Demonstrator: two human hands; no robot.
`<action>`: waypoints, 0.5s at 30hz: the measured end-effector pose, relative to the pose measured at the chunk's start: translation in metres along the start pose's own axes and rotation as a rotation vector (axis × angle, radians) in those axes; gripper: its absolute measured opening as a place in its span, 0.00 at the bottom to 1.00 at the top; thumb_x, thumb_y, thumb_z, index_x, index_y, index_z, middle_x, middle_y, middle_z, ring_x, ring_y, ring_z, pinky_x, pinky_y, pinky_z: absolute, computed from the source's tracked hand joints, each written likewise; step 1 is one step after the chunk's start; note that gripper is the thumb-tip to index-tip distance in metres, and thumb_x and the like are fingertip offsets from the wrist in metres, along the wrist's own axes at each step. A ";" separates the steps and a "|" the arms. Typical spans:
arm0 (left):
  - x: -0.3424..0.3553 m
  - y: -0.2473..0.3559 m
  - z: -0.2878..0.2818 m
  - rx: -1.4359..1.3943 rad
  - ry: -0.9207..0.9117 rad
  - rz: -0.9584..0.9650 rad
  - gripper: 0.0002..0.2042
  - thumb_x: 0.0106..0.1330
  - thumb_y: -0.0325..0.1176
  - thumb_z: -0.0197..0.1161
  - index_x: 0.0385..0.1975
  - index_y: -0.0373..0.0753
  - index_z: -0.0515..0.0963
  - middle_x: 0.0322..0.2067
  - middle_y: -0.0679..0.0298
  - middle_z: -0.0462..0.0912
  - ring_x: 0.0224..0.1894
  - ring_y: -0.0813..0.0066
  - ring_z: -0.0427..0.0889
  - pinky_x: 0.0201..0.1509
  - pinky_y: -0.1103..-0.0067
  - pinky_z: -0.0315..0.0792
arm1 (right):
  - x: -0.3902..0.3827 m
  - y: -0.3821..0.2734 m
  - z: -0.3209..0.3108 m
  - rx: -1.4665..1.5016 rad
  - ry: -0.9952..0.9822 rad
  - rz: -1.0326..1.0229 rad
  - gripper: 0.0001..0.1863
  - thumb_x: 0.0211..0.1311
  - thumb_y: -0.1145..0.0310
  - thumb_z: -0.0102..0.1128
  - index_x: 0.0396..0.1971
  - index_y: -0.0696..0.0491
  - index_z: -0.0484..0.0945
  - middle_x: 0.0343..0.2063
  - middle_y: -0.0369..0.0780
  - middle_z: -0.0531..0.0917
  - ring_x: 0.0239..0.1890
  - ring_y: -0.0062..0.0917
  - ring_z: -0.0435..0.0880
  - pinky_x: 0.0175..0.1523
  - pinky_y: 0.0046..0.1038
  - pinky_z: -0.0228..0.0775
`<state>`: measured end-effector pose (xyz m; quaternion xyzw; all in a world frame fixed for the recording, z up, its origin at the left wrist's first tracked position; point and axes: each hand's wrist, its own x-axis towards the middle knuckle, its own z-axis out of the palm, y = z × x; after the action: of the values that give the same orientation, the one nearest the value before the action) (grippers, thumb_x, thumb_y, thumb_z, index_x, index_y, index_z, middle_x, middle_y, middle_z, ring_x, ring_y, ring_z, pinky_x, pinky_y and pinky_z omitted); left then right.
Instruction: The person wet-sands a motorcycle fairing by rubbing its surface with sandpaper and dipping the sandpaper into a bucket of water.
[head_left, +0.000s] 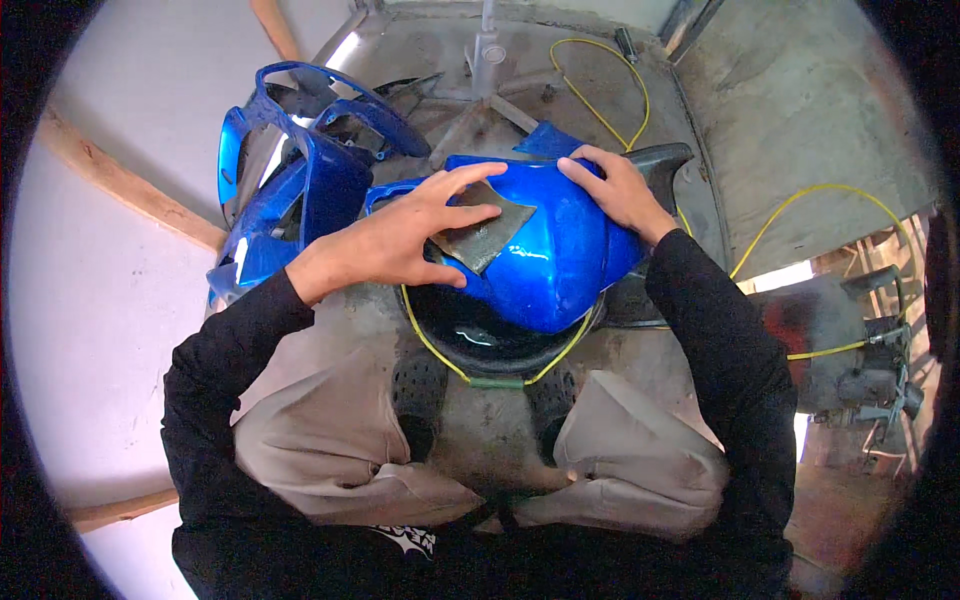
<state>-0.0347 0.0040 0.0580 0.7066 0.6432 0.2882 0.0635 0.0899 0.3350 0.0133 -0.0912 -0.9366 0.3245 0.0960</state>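
A glossy blue plastic fairing panel (555, 270) lies over a black basin (465, 325) between my knees, its surface looking wet. On the panel's left part sits a worn, grey-brown piece of sandpaper (488, 240), with one corner pointing toward me. My left hand (400, 230) is spread open at the paper's left side. Its index finger lies over the paper, while the thumb reaches toward the panel's near edge. At the panel's far right, my right hand (622, 195) grips the edge, thumb on top and other fingers partly hidden.
Other blue fairing parts (325, 175) are piled at the far left. A grey metal stand (487, 70) rises at the back. Yellow hose (645, 100) loops across the floor behind and to the right. Dark machinery (850, 340) stands at the right. A yellow handle (430, 345) curves around the basin's front.
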 end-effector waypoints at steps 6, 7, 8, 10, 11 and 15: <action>-0.006 -0.001 0.001 -0.030 -0.049 -0.030 0.33 0.58 0.37 0.81 0.66 0.41 0.80 0.74 0.56 0.74 0.70 0.47 0.75 0.75 0.56 0.69 | 0.001 -0.001 -0.001 -0.003 -0.013 0.010 0.32 0.72 0.35 0.61 0.50 0.53 0.88 0.47 0.53 0.90 0.54 0.51 0.88 0.62 0.44 0.76; -0.007 -0.001 0.001 0.002 -0.017 -0.032 0.29 0.59 0.36 0.80 0.63 0.40 0.82 0.71 0.58 0.77 0.69 0.46 0.76 0.74 0.56 0.70 | 0.001 -0.001 -0.001 -0.009 -0.010 -0.002 0.32 0.72 0.35 0.61 0.50 0.52 0.88 0.47 0.53 0.90 0.54 0.51 0.88 0.62 0.44 0.76; -0.007 -0.002 0.002 0.003 -0.017 -0.032 0.29 0.59 0.36 0.80 0.63 0.40 0.82 0.71 0.58 0.77 0.69 0.46 0.76 0.74 0.56 0.70 | 0.001 0.000 0.000 -0.010 -0.010 -0.003 0.32 0.72 0.35 0.61 0.50 0.52 0.88 0.47 0.53 0.90 0.54 0.51 0.88 0.62 0.44 0.76; -0.006 -0.003 0.002 0.179 0.068 0.087 0.21 0.63 0.35 0.78 0.56 0.38 0.86 0.65 0.58 0.83 0.67 0.48 0.78 0.71 0.58 0.73 | 0.001 0.002 0.001 0.000 -0.001 0.002 0.32 0.72 0.35 0.62 0.50 0.52 0.88 0.48 0.52 0.90 0.55 0.51 0.88 0.63 0.44 0.76; -0.007 -0.004 0.002 0.180 0.069 0.087 0.21 0.63 0.35 0.78 0.56 0.38 0.86 0.65 0.58 0.83 0.67 0.48 0.78 0.71 0.58 0.73 | 0.002 0.003 0.001 0.000 -0.002 0.001 0.32 0.72 0.35 0.62 0.50 0.52 0.88 0.48 0.52 0.90 0.55 0.51 0.88 0.63 0.44 0.76; -0.006 0.004 -0.001 0.272 0.140 0.062 0.16 0.66 0.34 0.76 0.51 0.38 0.88 0.55 0.60 0.89 0.60 0.53 0.83 0.65 0.62 0.77 | 0.005 0.005 0.002 -0.001 -0.012 -0.007 0.32 0.72 0.35 0.62 0.50 0.52 0.88 0.48 0.52 0.90 0.55 0.51 0.88 0.63 0.44 0.76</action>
<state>-0.0316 -0.0028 0.0585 0.7062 0.6571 0.2488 -0.0869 0.0855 0.3390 0.0087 -0.0861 -0.9376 0.3242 0.0913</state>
